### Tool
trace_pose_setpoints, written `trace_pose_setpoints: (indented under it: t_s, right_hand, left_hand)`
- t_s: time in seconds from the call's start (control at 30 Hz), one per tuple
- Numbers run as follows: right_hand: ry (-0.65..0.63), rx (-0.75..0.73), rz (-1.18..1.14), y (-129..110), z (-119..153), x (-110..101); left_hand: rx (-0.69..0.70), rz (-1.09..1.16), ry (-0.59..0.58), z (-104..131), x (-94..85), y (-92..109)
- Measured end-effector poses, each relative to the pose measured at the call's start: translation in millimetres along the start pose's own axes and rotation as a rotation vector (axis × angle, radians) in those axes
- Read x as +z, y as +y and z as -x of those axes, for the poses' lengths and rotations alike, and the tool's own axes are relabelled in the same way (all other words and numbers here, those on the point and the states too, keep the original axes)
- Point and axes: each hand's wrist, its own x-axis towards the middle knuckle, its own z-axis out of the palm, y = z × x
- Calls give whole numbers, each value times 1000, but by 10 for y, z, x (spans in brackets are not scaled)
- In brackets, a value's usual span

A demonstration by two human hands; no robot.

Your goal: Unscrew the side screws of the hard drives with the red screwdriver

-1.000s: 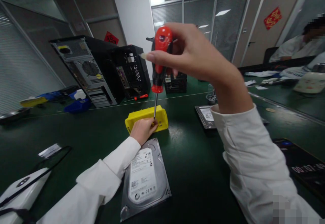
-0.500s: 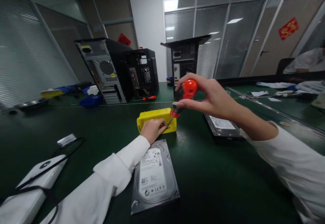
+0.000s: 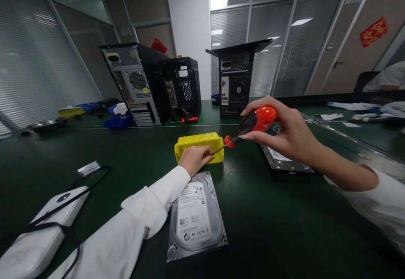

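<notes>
In my right hand point(image 3: 286, 129) is a red-and-black screwdriver point(image 3: 247, 127), held between thumb and fingers. Its shaft slants down to the left, with the tip at the fingertips of my left hand point(image 3: 196, 159). Those fingers are pinched together at the mouth of a small yellow plastic bin point(image 3: 199, 140); whatever is between them is too small or hidden to name. Just below my left wrist, a hard drive point(image 3: 194, 218) lies label up on the green table point(image 3: 268, 224).
A second hard drive point(image 3: 284, 165) lies partly behind my right hand. Opened computer cases point(image 3: 144, 85) stand at the back, with another screwdriver point(image 3: 190, 119) before them. On the left are a white device point(image 3: 47, 224) with a black strap and a blue bin point(image 3: 117, 122). Another person's sleeve point(image 3: 389, 78) shows far right.
My right hand has swung right and the screwdriver now lies flatter, its tip still at my left fingertips. The left hand stays at the yellow bin. The whole view has shifted slightly.
</notes>
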Motion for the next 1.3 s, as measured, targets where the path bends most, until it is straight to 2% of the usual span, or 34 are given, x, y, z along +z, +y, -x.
trace_pose_setpoints:
  t_s: [0.13, 0.27, 0.47, 0.53, 0.63, 0.73, 0.83, 1.07, 1.3]
  right_hand:
    - [-23, 20, 10, -57, 8, 35]
    - [73, 80, -25, -87, -49, -36]
    - [282, 86, 12, -262, -215, -260]
    - [284, 94, 31, -361, -234, -305]
    - [211, 82, 6, -530, -212, -323]
    - [75, 73, -86, -678, -164, -301]
    - [3, 46, -105, -748, -122, -270]
    - [-6, 15, -52, -718, -68, -266]
    - [-12, -25, -24, -734, -67, -262]
  left_hand:
    - [3, 105, -5, 8, -19, -23]
    - [20, 239, -25, 92, -111, 22]
    - [97, 391, -122, 478, -447, 348]
    - [118, 474, -161, 640, -550, 476]
    - [167, 499, -219, 850, -622, 623]
    - [152, 463, -233, 996, -601, 710]
    - [134, 455, -250, 1090, -545, 757]
    - [-4, 464, -295, 1162, -472, 770]
    - [45, 460, -232, 1194, -423, 756]
